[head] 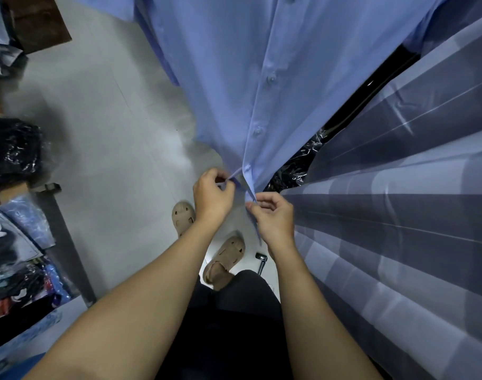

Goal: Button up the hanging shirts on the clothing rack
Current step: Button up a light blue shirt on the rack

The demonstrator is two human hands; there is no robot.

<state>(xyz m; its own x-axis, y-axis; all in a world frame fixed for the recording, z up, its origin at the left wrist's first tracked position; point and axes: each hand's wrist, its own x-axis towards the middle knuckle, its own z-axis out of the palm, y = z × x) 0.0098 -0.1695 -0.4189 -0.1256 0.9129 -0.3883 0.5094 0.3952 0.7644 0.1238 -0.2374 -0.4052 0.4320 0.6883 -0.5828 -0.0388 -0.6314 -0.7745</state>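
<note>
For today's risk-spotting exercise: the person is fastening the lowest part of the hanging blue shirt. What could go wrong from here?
1. Each grip, left hand and right hand, pinches only the edge of the blue shirt at its hem; an edge could slip free.
2. The two edges are pulled apart below the fastened buttons, so the bottom could end up misaligned.
3. The striped shirt hangs close to the right hand and could get in the way.

Tan sandals [204, 237] stand on a pale tiled floor [119, 127], bagged clothes [17, 259] stacked at left.
</note>
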